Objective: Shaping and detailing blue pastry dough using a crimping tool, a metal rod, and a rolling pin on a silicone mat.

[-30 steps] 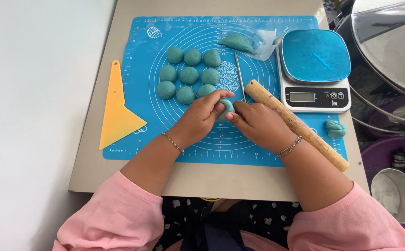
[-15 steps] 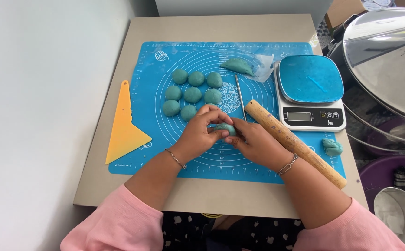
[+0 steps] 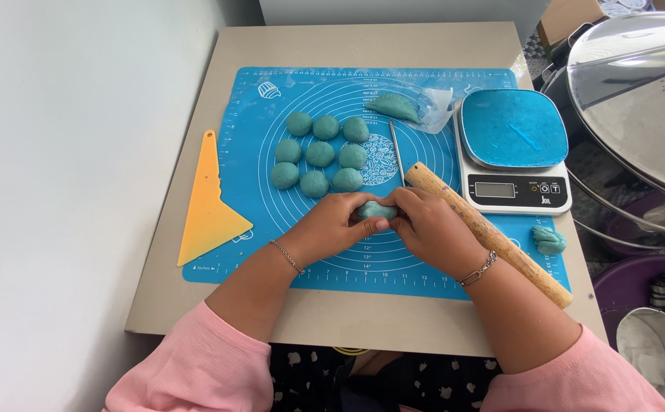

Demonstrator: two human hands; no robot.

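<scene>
Both my hands meet over the blue silicone mat (image 3: 439, 267) and pinch one teal dough piece (image 3: 377, 210) between their fingertips. My left hand (image 3: 332, 227) grips it from the left, my right hand (image 3: 428, 225) from the right. Just beyond them, several round teal dough balls (image 3: 319, 154) lie in rows on the mat. A wooden rolling pin (image 3: 500, 240) runs diagonally under my right wrist. A thin metal rod (image 3: 397, 152) lies on the mat past my right hand.
A yellow plastic scraper (image 3: 207, 202) lies at the mat's left edge. A kitchen scale (image 3: 512, 149) with a blue top stands at right. A larger dough lump (image 3: 395, 107) rests on plastic wrap; a small scrap (image 3: 550, 240) lies by the scale. Metal lid (image 3: 637, 84) at far right.
My hands with the dough piece have shifted slightly toward me on the mat and the piece now shows more between the fingertips; the view has tilted a little.
</scene>
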